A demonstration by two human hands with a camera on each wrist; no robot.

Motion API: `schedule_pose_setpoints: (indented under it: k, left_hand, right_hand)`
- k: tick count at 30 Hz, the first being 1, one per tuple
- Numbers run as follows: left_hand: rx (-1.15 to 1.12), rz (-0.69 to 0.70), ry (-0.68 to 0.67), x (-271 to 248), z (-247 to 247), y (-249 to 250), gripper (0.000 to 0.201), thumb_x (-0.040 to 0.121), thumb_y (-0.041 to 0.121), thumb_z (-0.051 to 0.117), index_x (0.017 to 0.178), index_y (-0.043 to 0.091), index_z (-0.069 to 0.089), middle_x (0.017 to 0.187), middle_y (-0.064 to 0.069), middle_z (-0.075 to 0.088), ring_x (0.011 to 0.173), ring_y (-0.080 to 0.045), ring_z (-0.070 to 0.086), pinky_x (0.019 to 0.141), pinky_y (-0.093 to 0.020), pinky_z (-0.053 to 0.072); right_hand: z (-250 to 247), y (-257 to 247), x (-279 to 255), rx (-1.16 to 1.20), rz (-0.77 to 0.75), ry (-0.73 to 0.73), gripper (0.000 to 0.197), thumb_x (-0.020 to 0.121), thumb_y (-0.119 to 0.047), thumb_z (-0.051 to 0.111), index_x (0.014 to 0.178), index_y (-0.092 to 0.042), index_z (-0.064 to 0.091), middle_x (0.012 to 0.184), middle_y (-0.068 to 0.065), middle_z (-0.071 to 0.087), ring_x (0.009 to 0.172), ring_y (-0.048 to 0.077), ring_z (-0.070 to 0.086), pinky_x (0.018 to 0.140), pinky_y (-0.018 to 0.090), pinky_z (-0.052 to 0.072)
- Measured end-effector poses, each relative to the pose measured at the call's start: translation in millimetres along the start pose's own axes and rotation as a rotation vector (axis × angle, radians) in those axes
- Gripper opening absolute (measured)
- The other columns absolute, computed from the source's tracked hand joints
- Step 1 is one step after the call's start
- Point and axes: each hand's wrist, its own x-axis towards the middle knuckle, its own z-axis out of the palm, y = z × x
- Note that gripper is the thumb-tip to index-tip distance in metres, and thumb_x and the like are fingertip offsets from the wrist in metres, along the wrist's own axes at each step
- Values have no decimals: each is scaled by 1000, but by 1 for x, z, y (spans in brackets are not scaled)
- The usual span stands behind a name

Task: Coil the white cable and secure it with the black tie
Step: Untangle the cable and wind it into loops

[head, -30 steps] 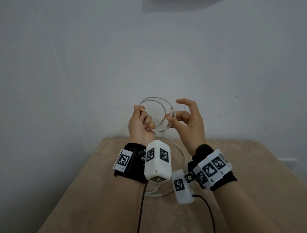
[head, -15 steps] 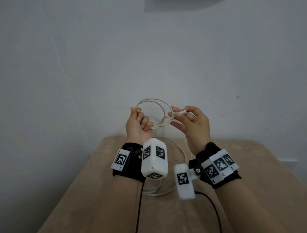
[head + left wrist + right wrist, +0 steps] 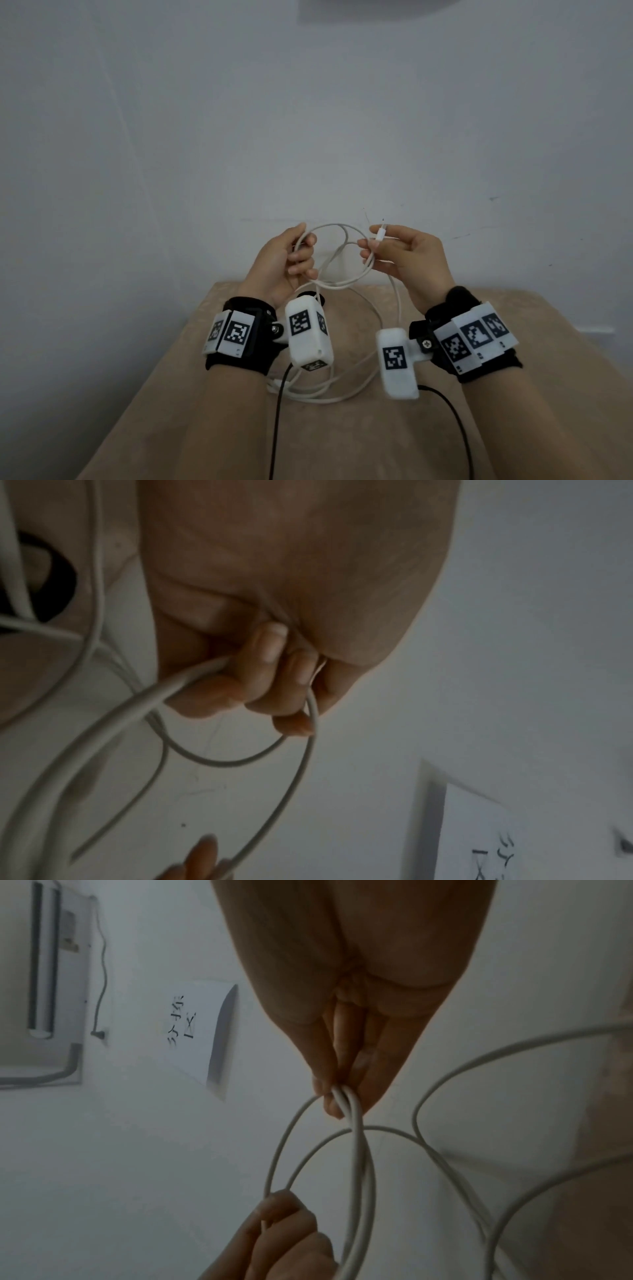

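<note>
The white cable (image 3: 337,253) is held in loops in the air between both hands, above the far end of the table. My left hand (image 3: 291,260) has its fingers curled round the loops on the left side (image 3: 212,669). My right hand (image 3: 387,246) pinches the strands on the right (image 3: 346,1096), and the cable's white plug (image 3: 381,234) sticks up past its fingers. The rest of the cable (image 3: 322,394) hangs down and lies in loose loops on the table. A black ring, probably the black tie (image 3: 308,295), lies on the table just behind my left wrist, mostly hidden.
The beige table (image 3: 513,428) runs up to a plain white wall (image 3: 308,137). Black leads (image 3: 277,411) from the wrist cameras trail across the table toward me. A paper sheet with writing (image 3: 192,1026) hangs on the wall.
Both hands have drawn apart, widening the loop between them. My right hand has shifted right, and the plug now stands up above its fingers.
</note>
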Motion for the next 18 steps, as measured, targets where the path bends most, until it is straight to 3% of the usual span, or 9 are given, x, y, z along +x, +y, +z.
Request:
schedule_pose_setpoints:
  k: [5, 10, 15, 18]
  left_hand:
    - [263, 29, -10, -6, -2, 2, 38, 92, 45, 51, 79, 10, 57, 45, 9, 22, 33, -5, 18, 39, -19, 32]
    - [441, 76, -39, -7, -2, 0, 35, 100, 33, 42, 86, 7, 61, 47, 8, 22, 34, -4, 17, 38, -18, 27]
    - [469, 149, -26, -6, -3, 1, 36, 103, 29, 38, 74, 11, 50, 46, 10, 23, 36, -2, 15, 34, -14, 17]
    - [423, 162, -16, -6, -2, 4, 37, 103, 30, 37, 71, 14, 45, 47, 10, 22, 36, -1, 14, 33, -14, 13]
  right_hand:
    - [-1, 2, 2, -80, 13, -21, 21, 84, 6, 64, 104, -1, 65, 76, 11, 74, 65, 19, 70, 63, 26, 57]
    - [-1, 3, 1, -135, 6, -56, 19, 84, 5, 65, 100, -5, 66, 75, 10, 74, 65, 19, 70, 64, 27, 58]
    - [0, 3, 0, -109, 21, -118, 19, 83, 2, 66, 99, -8, 67, 84, 14, 74, 71, 20, 70, 69, 29, 59]
    - [0, 2, -1, -56, 32, -149, 22, 85, 1, 64, 107, -5, 64, 91, 18, 74, 77, 21, 71, 70, 29, 58]
